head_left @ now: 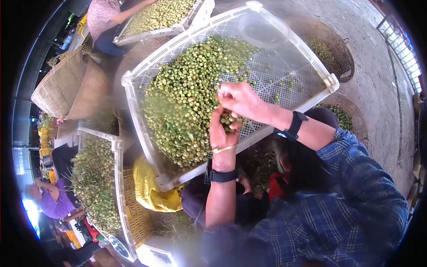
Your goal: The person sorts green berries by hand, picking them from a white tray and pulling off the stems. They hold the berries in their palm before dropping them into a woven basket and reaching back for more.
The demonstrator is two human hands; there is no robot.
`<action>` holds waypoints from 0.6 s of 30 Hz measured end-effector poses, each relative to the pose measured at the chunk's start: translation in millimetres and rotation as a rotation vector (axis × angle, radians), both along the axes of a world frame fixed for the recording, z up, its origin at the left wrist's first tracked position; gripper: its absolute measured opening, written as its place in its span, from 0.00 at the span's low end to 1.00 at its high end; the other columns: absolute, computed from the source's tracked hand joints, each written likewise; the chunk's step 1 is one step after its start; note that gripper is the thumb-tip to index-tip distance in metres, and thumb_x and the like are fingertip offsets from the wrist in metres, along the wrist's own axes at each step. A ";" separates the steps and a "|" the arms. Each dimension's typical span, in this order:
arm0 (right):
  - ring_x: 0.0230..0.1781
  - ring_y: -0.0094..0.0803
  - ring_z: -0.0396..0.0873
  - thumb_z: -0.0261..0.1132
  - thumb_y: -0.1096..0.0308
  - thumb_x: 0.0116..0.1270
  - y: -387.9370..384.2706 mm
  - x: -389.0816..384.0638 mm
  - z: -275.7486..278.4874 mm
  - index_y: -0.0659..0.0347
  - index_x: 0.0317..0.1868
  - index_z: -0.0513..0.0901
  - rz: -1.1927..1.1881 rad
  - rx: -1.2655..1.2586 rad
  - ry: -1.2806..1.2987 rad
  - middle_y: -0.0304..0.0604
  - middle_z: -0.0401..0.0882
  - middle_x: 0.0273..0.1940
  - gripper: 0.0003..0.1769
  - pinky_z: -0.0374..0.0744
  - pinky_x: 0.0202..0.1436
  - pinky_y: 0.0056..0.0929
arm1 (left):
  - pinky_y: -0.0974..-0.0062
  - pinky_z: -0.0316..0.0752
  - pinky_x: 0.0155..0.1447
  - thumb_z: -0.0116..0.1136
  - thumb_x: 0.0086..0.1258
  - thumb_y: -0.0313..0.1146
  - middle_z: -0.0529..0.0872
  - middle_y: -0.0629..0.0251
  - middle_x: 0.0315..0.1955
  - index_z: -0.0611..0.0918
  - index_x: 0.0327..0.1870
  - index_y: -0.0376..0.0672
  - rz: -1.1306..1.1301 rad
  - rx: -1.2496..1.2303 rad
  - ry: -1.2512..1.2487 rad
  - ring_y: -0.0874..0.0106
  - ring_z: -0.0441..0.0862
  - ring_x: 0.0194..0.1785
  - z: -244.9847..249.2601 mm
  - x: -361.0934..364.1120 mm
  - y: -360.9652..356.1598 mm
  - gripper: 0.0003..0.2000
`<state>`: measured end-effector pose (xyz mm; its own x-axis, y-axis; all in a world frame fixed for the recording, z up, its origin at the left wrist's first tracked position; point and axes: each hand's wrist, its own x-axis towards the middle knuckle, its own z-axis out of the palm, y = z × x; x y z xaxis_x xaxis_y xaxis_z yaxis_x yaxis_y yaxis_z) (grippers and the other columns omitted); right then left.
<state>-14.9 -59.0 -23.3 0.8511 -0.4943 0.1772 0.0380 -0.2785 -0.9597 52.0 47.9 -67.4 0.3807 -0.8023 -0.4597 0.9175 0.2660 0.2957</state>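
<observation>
A white perforated plastic tray [138, 116] lies in front of me, its left and middle part heaped with small round green fruits [189, 86], with stems and leaves among them. Over the tray's near side, my left hand [222, 130] is cupped, palm up, its fingers curled around several of these fruits. Just above it, my right hand [244, 101] has its fingertips pinched together close to the left fingers. Whatever is in that pinch is too small or hidden to make out. Both wrists wear black bands, and the left one also has a yellowish bangle.
A second white tray [119, 178] of stemmed fruits stands at left, near a yellow bag [149, 184]. Wicker baskets [55, 91] stand further left, and others with fruits [349, 60] at right. At top left, a person [103, 20] reaches into another fruit tray [178, 30]. A person in purple [55, 200] sits far left.
</observation>
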 end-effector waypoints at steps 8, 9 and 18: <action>0.18 0.19 0.75 0.64 0.74 0.58 -24.3 -2.7 1.8 0.65 0.31 0.81 0.047 0.501 0.025 0.41 0.80 0.23 0.03 0.72 0.19 0.16 | 0.86 0.69 0.20 0.49 0.67 0.36 0.79 0.61 0.33 0.76 0.46 0.38 0.093 -0.199 -0.067 0.74 0.77 0.29 2.6 27.5 -11.5 0.13; 0.19 0.19 0.76 0.64 0.73 0.58 -25.1 -7.8 8.0 0.65 0.31 0.81 0.057 0.476 0.007 0.41 0.80 0.23 0.04 0.72 0.20 0.16 | 0.86 0.68 0.19 0.49 0.67 0.36 0.79 0.60 0.33 0.76 0.47 0.38 0.106 -0.234 -0.090 0.73 0.76 0.29 3.6 31.8 -10.1 0.13; 0.21 0.36 0.79 0.60 0.61 0.63 34.3 -57.3 2.4 0.60 0.40 0.80 0.966 -0.190 0.284 0.48 0.80 0.25 0.12 0.77 0.23 0.32 | 0.87 0.64 0.17 0.45 0.72 0.45 0.78 0.59 0.33 0.75 0.48 0.38 0.094 -0.241 -0.315 0.74 0.73 0.26 3.7 48.5 3.3 0.18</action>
<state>-72.3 -24.7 -21.0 0.8937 0.4396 -0.0893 0.1049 -0.3983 -0.9112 100.4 51.3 -63.8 0.5501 -0.8275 -0.1123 0.7603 0.4406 0.4773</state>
